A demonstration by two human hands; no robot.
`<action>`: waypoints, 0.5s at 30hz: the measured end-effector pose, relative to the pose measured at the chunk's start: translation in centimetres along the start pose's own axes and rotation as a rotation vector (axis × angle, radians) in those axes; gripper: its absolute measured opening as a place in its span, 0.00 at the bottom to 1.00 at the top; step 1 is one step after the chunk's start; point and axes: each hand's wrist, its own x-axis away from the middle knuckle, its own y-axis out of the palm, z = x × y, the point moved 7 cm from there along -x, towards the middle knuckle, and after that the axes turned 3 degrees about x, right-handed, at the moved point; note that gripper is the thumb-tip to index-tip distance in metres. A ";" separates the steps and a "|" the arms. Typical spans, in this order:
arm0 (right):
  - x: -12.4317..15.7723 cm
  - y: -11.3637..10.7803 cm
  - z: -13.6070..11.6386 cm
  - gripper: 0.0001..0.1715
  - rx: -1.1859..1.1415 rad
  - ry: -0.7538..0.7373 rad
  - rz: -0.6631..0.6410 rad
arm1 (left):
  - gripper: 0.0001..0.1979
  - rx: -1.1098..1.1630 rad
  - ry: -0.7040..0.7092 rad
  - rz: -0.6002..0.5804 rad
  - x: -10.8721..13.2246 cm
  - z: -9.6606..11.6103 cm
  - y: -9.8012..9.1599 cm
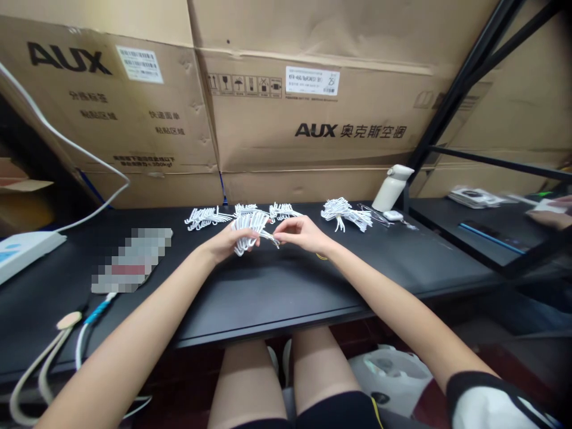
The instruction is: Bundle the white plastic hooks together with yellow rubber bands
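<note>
My left hand (227,241) is closed around a bundle of white hooked strands (245,231), bent over at the left and narrowing to thin ends at the right. With thumb and fingertips, my right hand (304,234) pinches those thin ends. Whether the strands are wire or cord I cannot make out. Behind my hands lie similar white bundles: one at the left (203,217), one in the middle (246,209) and one at the right (282,210), the latter two partly hidden. Farther right rests a larger loose pile of white strands (342,213).
A white bottle (389,189) and a small white case (392,215) stand at the back right. On the left are a blurred-out phone-like slab (134,262) with a cable (96,313) and a white power strip (29,250). Cardboard (268,143) walls the back; a black metal frame (447,113) rises right.
</note>
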 end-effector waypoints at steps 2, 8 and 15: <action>0.1 0.0 -0.2 0.09 0.017 -0.016 -0.023 | 0.30 0.009 0.000 -0.003 0.1 0.1 -0.1; 0.1 0.6 -0.5 0.09 0.033 -0.044 -0.112 | 0.30 -0.003 0.008 -0.033 0.3 0.4 0.2; -0.4 -0.8 0.1 0.11 0.120 -0.051 -0.063 | 0.27 0.162 0.117 0.132 0.0 1.4 -1.1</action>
